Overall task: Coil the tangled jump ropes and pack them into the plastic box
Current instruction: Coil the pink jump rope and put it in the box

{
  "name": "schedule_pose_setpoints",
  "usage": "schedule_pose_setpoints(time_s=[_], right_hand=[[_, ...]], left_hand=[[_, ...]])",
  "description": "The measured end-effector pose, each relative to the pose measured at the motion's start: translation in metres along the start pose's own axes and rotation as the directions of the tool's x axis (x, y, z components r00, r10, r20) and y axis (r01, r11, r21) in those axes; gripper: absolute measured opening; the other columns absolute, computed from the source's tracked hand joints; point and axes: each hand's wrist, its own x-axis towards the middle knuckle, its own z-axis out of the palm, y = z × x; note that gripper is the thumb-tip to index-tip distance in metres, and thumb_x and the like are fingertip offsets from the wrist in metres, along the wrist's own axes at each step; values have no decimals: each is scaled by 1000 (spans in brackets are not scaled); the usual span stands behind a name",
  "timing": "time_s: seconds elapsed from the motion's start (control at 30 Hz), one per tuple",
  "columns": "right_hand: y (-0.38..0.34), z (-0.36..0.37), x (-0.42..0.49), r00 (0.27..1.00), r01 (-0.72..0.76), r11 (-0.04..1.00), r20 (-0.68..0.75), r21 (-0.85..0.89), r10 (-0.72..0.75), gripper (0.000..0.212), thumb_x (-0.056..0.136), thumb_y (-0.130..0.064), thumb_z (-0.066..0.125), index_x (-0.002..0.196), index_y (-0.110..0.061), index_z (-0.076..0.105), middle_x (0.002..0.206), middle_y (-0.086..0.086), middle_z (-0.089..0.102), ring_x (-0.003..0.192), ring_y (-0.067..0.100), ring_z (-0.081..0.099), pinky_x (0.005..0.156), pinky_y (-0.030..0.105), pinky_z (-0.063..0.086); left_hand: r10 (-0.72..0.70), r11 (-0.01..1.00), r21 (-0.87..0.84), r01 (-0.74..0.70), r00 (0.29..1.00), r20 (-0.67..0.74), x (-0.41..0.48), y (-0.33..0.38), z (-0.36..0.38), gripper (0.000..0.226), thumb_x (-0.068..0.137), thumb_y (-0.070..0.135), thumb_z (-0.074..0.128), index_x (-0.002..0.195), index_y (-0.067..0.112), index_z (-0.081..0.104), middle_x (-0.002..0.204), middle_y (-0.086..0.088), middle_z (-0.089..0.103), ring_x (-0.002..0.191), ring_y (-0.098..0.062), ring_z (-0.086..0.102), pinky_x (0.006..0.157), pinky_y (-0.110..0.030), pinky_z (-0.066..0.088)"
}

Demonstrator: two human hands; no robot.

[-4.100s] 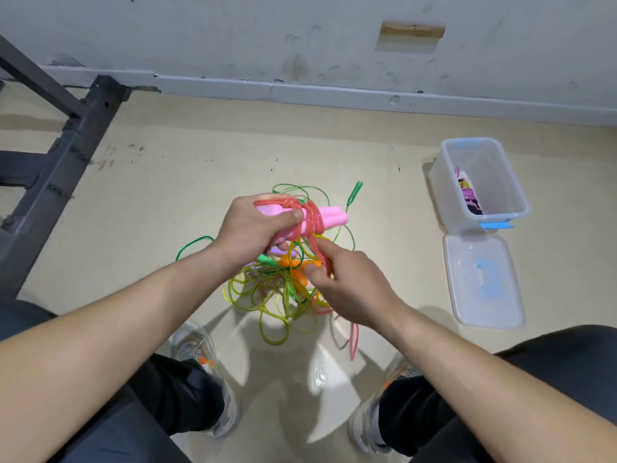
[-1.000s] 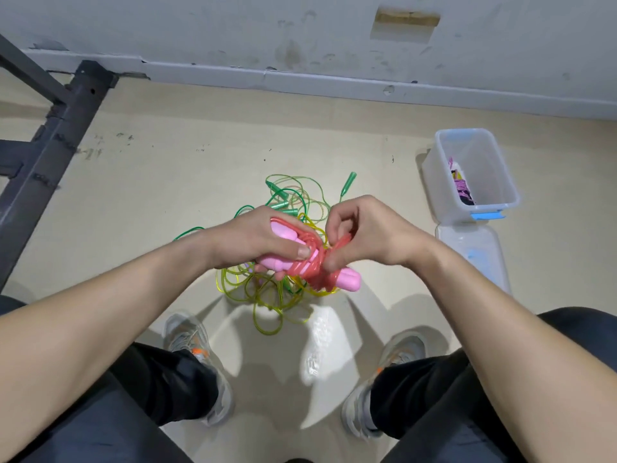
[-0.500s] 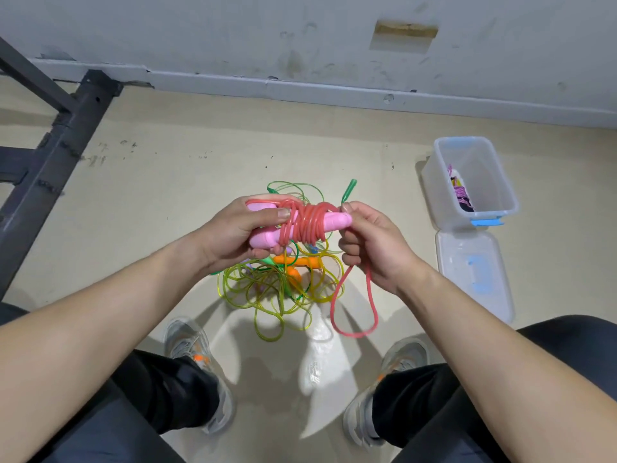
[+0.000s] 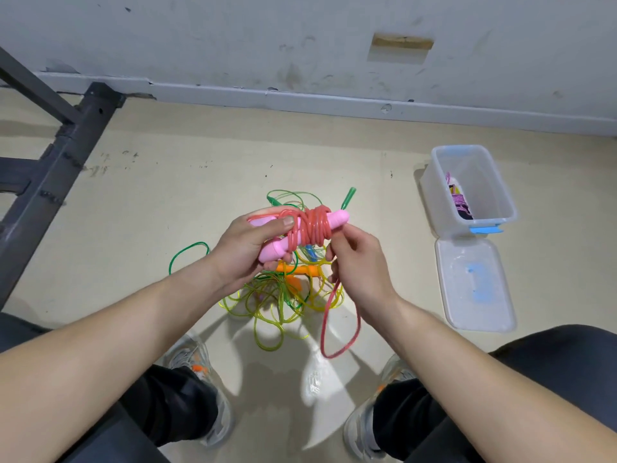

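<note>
My left hand (image 4: 248,248) grips the two pink handles (image 4: 335,219) of a jump rope, with its red cord (image 4: 312,227) wound several times around them. My right hand (image 4: 359,265) pinches the loose end of that cord, and a red loop (image 4: 340,332) hangs below it. Under my hands a tangle of green and yellow ropes (image 4: 273,302) with orange handles lies on the floor. The clear plastic box (image 4: 480,162) stands open at the right with a coiled purple rope (image 4: 460,203) inside.
The box's clear lid (image 4: 474,285) lies flat on the floor in front of the box. A dark metal frame (image 4: 50,168) runs along the left. The wall's baseboard (image 4: 300,98) crosses the back. My shoes (image 4: 200,362) stand below the tangle.
The loose red loop below my right hand has shortened slightly as more cord lies on the handles. The bundle sits a little lower and more tilted than half a second ago.
</note>
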Motion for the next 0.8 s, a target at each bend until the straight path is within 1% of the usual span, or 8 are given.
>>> schedule_pose_setpoints(time_s=[0.07,0.17,0.3,0.37,0.47,0.57,0.7,0.8], right_hand=[[-2,0,-3,992,-123,992,13,-28,123,29,99,-10,44,74,-9,59,71,7,55,43,10,44,48,31,41],[-12,-13,0,952,-262,965,169,20,255,17,87,1,48,77,-5,60,79,18,51,49,16,39,45,28,35],[-27,-37,15,862,-401,911,377,97,340,13,93,-16,47,86,-10,57,72,10,58,51,15,38,47,26,29],[-28,-47,22,828,-371,929,446,-18,339,23,99,-28,49,86,-11,58,72,10,59,52,14,40,45,24,30],[-24,-56,26,805,-269,935,479,-231,349,33,100,-32,56,86,-4,68,71,8,61,51,11,41,47,24,29],[-21,-60,26,826,-180,893,429,-413,365,40,96,-36,64,96,3,74,69,4,64,51,12,37,50,27,25],[-19,-57,23,888,-50,775,328,-630,323,43,86,-45,75,61,-11,68,66,11,44,62,21,29,55,29,23],[-16,-52,24,909,-16,684,274,-729,314,45,77,-47,83,57,-11,65,60,5,39,61,19,30,55,30,27]], left_hand=[[56,989,136,-49,997,-49,-2,-1,3,36,82,23,75,116,11,70,74,-14,66,54,-25,62,42,-22,36],[131,952,286,-109,990,-58,-3,5,4,24,87,12,77,111,14,73,73,-12,67,53,-25,63,42,-23,42],[183,916,367,-159,983,-29,-4,17,7,23,85,11,77,107,16,74,85,-20,70,63,-27,66,52,-35,53],[202,865,470,-174,979,-11,-4,21,6,24,83,12,79,106,20,75,94,-15,74,72,-24,68,64,-43,57],[197,817,542,-196,979,57,-1,23,0,28,81,9,81,103,26,76,92,0,77,68,-14,68,57,-29,57],[153,795,575,-193,981,118,1,18,-1,31,81,4,80,110,13,75,78,14,74,57,1,64,52,-14,50],[109,756,626,-191,980,168,2,11,-2,35,80,6,83,112,14,74,78,21,72,59,7,63,58,-7,45],[75,713,678,-180,981,181,2,10,-3,40,70,27,84,110,23,77,86,16,74,62,4,63,59,-11,47]])
